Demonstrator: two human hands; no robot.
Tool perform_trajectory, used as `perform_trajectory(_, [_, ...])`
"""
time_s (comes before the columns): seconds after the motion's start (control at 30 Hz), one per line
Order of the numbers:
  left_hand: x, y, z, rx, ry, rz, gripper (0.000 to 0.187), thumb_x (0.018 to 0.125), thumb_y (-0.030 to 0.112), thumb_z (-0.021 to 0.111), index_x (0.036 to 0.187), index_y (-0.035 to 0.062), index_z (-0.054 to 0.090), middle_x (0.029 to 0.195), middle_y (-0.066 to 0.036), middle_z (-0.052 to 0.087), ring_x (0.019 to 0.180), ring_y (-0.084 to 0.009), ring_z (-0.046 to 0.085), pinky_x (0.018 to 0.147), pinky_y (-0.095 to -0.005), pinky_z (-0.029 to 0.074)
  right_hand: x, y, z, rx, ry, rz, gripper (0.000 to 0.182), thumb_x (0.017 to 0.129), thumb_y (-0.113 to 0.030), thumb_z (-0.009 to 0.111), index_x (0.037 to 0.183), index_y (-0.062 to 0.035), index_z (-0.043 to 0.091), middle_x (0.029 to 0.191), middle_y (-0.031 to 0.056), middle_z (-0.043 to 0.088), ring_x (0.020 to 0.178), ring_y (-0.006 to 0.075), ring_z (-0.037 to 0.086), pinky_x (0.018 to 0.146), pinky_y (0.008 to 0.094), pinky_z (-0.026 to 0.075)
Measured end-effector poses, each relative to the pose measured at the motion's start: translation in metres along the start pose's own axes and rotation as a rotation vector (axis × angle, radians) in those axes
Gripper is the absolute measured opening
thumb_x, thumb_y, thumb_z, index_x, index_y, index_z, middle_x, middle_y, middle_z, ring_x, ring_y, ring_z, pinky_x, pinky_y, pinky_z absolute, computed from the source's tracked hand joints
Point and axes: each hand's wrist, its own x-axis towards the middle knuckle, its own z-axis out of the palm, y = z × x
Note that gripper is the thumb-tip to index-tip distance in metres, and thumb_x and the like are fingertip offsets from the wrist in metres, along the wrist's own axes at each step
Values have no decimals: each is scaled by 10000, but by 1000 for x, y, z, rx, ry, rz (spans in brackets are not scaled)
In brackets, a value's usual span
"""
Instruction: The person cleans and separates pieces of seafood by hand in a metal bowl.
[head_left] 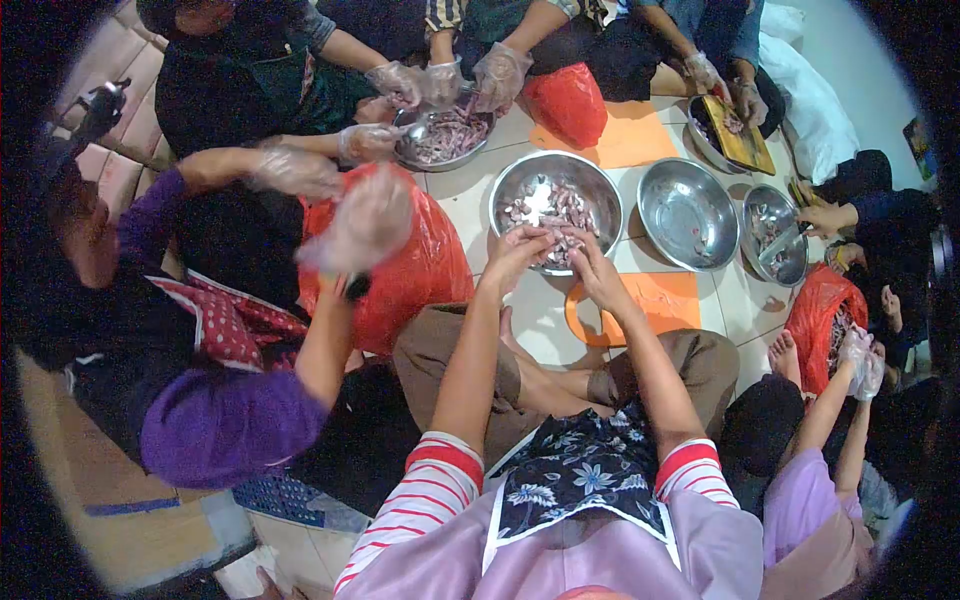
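Note:
Both of my bare hands meet over the near rim of a steel bowl (502,190). The fingers of my left hand (519,257) are pinched together, close to the fingertips of my right hand (597,274), which are also drawn in. What they hold between them is too small to make out. Inside the bowl lie many small pinkish-white pieces (572,205), with bare shiny metal showing among them. Just below my right hand, an orange cutting board (660,297) with a rounded handle rests on the tiled floor.
A second steel bowl (688,215) stands to the right, beside a smaller bowl (776,232) where a co-worker's hand (826,217) holds a knife. Red plastic bags (425,265) bulge at the left. Several gloved people work around a far bowl (445,160). Another person holds a yellow board (740,140).

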Motion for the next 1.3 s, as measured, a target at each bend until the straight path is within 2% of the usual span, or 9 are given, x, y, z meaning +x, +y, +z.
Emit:
perform_trajectory(0.03, [0,-2,-1,-48,-31,-1,158,827,110,580,954,21,547,934,-55,579,880,-145,575,803,-269,481,0,-2,1,-1,0,-1,351,916,-190,369,1255,-103,396,1130,94,495,846,202,543,794,311,419])
perform_trajectory(0.1, [1,-2,-1,-96,-62,1,134,829,102,575,933,22,544,931,-57,576,874,-149,576,803,-271,481,0,-5,4,-130,56,-182,370,913,-174,367,1279,-117,362,1220,125,464,1067,278,507,932,354,362])
perform_trajectory(0.2, [-3,1,-1,-106,-67,-61,106,833,91,562,920,34,545,928,-55,573,880,-147,570,808,-275,478,2,-2,7,-195,38,-239,380,918,-180,348,1295,-138,339,1273,148,430,1171,314,427,987,365,314])
perform_trajectory(0.43, [-2,2,0,-163,-70,-81,77,827,85,560,896,52,554,879,-43,572,873,-144,558,806,-285,470,1,7,14,-188,59,-171,380,927,-224,317,1301,-166,332,1258,178,438,1145,353,438,948,385,349])
perform_trajectory(0.6, [-3,1,0,-197,-33,-85,72,818,81,565,875,38,558,873,-49,571,859,-155,560,798,-279,467,-2,3,21,-216,126,-73,382,928,-267,300,1303,-199,317,1124,209,526,997,421,514,824,444,411])
perform_trajectory(0.73, [-4,1,2,-133,-20,-92,99,812,75,571,887,13,556,879,-60,573,860,-165,566,794,-268,467,-2,3,27,-224,121,56,387,932,-271,301,1274,-93,345,1249,169,434,1136,348,444,927,359,350])
perform_trajectory(0.93, [-10,3,6,-76,-94,-92,152,802,88,601,925,7,563,911,-69,594,871,-158,578,797,-260,475,8,20,31,-57,191,65,341,934,-277,310,1163,-40,396,1142,212,477,1075,326,484,895,352,364])
perform_trajectory(1.1, [0,-11,-8,-59,-141,-142,162,799,88,608,930,4,565,913,-71,605,873,-153,581,796,-257,477,10,30,29,-41,90,25,346,937,-286,317,1139,-16,389,1034,174,489,979,260,496,864,333,365])
perform_trajectory(1.3, [-2,-10,2,-20,-9,-158,146,792,72,616,911,3,568,903,-77,602,843,-164,588,782,-254,482,12,32,32,30,129,80,329,937,-300,319,1114,-38,413,944,129,474,800,208,502,759,324,407])
